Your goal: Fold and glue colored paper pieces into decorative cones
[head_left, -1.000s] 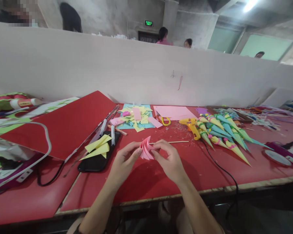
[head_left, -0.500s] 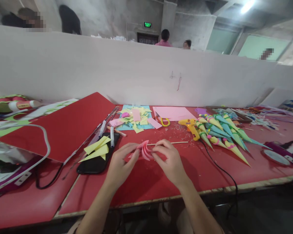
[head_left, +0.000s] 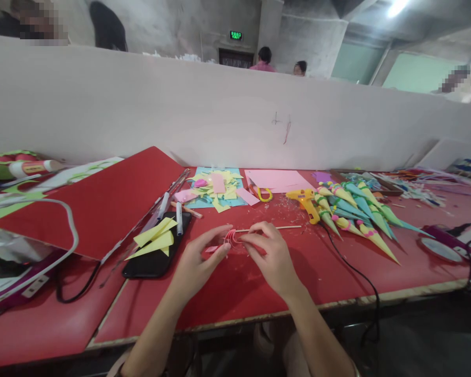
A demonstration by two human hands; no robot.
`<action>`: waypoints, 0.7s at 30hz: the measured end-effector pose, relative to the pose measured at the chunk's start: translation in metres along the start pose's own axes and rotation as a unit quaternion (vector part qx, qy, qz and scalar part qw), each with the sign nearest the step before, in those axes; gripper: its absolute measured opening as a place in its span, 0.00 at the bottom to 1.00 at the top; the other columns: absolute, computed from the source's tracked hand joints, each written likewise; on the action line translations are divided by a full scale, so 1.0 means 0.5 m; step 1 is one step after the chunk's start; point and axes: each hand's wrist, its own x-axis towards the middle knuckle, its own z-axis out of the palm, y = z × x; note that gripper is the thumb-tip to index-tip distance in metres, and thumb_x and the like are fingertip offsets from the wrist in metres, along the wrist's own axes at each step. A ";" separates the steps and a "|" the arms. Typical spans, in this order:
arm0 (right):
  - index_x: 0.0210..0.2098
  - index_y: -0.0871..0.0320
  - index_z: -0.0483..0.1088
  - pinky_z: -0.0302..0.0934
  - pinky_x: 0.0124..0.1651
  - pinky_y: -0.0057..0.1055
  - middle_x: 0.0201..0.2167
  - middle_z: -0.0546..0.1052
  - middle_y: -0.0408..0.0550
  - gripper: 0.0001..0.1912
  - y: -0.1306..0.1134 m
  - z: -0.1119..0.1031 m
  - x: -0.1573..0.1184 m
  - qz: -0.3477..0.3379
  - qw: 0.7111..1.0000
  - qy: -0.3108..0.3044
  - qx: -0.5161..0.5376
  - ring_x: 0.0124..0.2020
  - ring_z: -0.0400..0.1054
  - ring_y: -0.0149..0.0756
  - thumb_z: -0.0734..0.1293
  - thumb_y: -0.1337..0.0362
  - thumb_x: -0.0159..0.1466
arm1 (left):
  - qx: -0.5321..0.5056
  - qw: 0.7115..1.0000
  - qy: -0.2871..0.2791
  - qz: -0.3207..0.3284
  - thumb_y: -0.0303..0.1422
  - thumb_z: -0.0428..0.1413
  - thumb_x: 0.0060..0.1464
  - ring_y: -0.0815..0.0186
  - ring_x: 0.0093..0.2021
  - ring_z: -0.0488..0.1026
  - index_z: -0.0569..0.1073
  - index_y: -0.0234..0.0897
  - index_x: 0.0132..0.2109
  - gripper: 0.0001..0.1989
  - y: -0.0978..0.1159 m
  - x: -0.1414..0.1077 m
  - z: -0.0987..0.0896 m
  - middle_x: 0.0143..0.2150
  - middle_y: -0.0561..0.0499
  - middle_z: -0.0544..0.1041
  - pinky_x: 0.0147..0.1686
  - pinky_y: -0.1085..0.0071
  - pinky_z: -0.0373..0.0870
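Between my two hands is a curled strip of pink paper (head_left: 231,238), bent into several layers. My left hand (head_left: 204,254) pinches its left side with thumb and fingers. On the other side, my right hand (head_left: 265,248) grips the paper's right edge. A thin wooden stick (head_left: 288,227) runs behind the right fingers; whether they hold it is hidden. Left of my hands, yellow paper pieces (head_left: 155,240) lie on a black phone (head_left: 145,267). A yellow glue gun (head_left: 304,201) rests beyond my right hand.
Paper cones (head_left: 361,207) are heaped at the right. Scissors (head_left: 265,195), pink sheets (head_left: 278,180) and yellow scraps (head_left: 223,193) lie behind my hands. A red board (head_left: 102,201) and a power strip (head_left: 19,288) are at the left. The glue gun's cord (head_left: 351,267) hangs over the front edge.
The pink paper is curled more tightly and looks smaller between my fingers. My left fingers have shifted slightly around it. The camera view has moved a little.
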 end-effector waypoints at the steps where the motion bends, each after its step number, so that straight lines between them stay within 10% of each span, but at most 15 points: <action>1: 0.37 0.53 0.72 0.57 0.41 0.35 0.34 0.68 0.47 0.10 0.000 0.000 0.000 0.001 1.000 0.000 0.002 0.37 0.62 0.36 0.60 0.68 0.61 | -0.005 1.000 -0.003 -0.005 0.37 0.53 0.49 0.63 0.42 0.72 0.70 0.34 0.46 0.18 0.000 0.001 0.000 0.43 0.47 0.76 0.42 0.71 0.68; 21: 0.35 0.55 0.72 0.58 0.40 0.31 0.33 0.67 0.46 0.11 0.011 -0.013 0.006 0.043 0.996 0.035 0.067 0.36 0.63 0.34 0.60 0.72 0.59 | 0.050 0.998 -0.024 0.009 0.37 0.48 0.52 0.66 0.31 0.74 0.75 0.34 0.38 0.14 -0.002 0.000 -0.028 0.31 0.50 0.78 0.36 0.71 0.70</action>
